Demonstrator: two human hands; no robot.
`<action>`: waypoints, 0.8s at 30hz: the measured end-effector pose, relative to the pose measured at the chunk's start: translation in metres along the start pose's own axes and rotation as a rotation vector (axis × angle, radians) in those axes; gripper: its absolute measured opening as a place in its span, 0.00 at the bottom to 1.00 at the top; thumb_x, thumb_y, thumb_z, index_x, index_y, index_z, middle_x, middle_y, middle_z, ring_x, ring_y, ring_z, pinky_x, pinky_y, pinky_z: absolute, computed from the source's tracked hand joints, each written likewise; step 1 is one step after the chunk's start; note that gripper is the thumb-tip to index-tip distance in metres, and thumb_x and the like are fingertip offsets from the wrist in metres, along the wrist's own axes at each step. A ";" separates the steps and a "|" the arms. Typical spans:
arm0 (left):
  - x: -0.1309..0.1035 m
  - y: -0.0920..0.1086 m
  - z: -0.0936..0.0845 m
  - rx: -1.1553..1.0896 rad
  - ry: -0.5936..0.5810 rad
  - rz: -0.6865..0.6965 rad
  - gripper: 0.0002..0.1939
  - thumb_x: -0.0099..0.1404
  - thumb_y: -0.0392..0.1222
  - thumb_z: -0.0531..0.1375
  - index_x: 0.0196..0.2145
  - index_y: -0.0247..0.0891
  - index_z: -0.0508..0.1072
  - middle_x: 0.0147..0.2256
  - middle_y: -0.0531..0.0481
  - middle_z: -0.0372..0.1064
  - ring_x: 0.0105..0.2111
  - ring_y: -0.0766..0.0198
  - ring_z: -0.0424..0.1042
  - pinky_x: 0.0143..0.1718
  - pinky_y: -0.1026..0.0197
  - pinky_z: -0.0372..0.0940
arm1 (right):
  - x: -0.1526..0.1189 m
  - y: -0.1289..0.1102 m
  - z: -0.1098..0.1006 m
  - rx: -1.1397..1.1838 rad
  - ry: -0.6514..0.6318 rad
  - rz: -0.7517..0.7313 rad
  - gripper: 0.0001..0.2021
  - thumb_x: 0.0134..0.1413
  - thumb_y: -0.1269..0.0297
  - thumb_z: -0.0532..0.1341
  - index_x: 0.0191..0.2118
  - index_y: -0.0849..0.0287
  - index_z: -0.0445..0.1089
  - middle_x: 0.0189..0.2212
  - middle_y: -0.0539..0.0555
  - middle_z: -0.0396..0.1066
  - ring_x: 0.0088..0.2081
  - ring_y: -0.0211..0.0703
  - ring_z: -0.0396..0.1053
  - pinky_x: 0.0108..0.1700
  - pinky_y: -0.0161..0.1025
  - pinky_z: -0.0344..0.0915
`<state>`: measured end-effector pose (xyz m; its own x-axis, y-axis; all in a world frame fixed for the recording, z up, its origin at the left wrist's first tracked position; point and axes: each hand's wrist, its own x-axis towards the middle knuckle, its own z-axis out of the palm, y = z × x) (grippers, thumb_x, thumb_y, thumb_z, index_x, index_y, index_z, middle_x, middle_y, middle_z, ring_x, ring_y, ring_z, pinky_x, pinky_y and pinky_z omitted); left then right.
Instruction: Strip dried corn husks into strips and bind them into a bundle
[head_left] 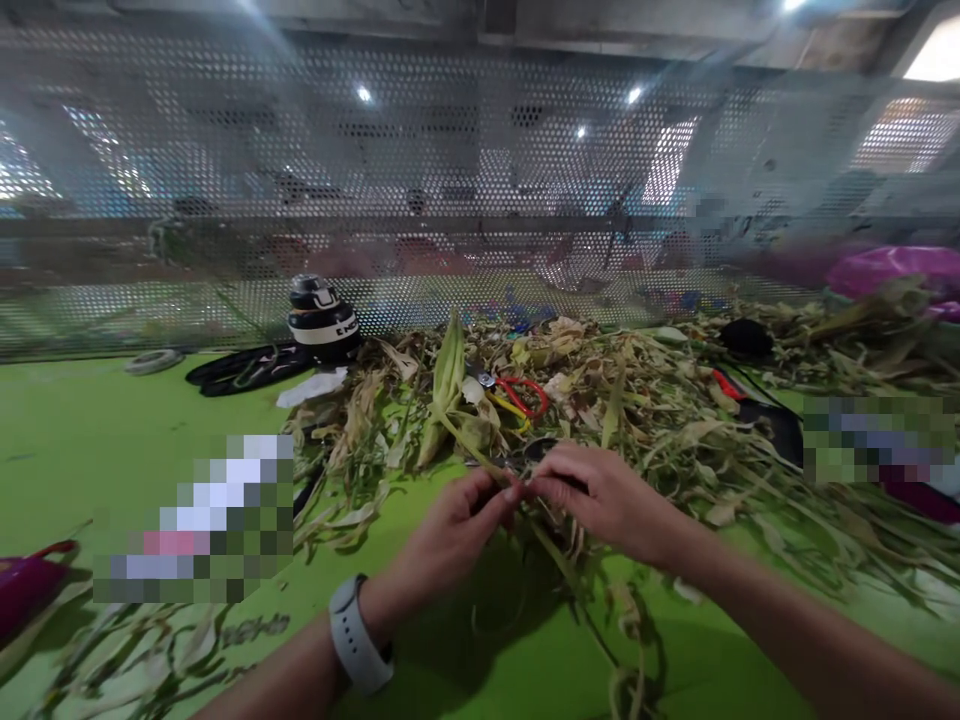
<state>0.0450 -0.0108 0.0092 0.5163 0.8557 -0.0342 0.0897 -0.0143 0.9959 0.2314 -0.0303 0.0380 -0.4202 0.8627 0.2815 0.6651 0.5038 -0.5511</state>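
My left hand (469,522), with a pale band on the wrist, and my right hand (596,500) meet over the green table. Both are closed in a pinch around a thin green plant stem (553,553), fingertips nearly touching. Upward and left from the hands, the stem runs toward a pointed bundle of green leaves or husk (450,375); its lower end hangs toward me in curled, dry strands (630,620). The exact spot gripped is covered by my fingers. Just behind the hands lie scissors (529,395) with red and yellow handles, partly buried in leaves.
Dry leaves and stems (675,440) heap across the back and right of the green table (150,420). A black and white container (322,325) stands at back left near a black flat item (240,368). Behind rises a perforated screen (450,180). A pink plastic bag (892,272) is far right.
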 end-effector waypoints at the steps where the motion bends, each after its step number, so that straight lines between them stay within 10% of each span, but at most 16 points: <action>1: 0.000 0.001 -0.001 0.015 -0.007 0.007 0.11 0.58 0.48 0.57 0.28 0.38 0.71 0.21 0.57 0.58 0.20 0.70 0.53 0.24 0.68 0.52 | 0.001 0.001 0.000 0.003 -0.003 0.013 0.12 0.59 0.62 0.54 0.31 0.60 0.70 0.27 0.52 0.68 0.30 0.37 0.64 0.32 0.33 0.58; 14: -0.013 0.007 0.001 0.089 -0.423 -0.018 0.12 0.59 0.47 0.56 0.24 0.39 0.73 0.18 0.55 0.56 0.19 0.69 0.50 0.20 0.67 0.48 | 0.000 -0.009 0.011 0.527 -0.019 0.209 0.13 0.49 0.56 0.61 0.35 0.62 0.73 0.34 0.52 0.66 0.29 0.34 0.60 0.29 0.32 0.56; 24: -0.012 0.009 0.003 0.025 -0.401 -0.184 0.14 0.56 0.51 0.59 0.21 0.40 0.73 0.13 0.56 0.60 0.13 0.71 0.56 0.15 0.68 0.50 | 0.004 -0.011 0.021 0.782 0.141 0.236 0.17 0.44 0.52 0.64 0.24 0.62 0.62 0.25 0.47 0.57 0.28 0.33 0.57 0.31 0.32 0.56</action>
<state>0.0419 -0.0225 0.0183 0.7789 0.5771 -0.2456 0.2288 0.1032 0.9680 0.2098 -0.0335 0.0284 -0.2069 0.9656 0.1572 0.0833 0.1775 -0.9806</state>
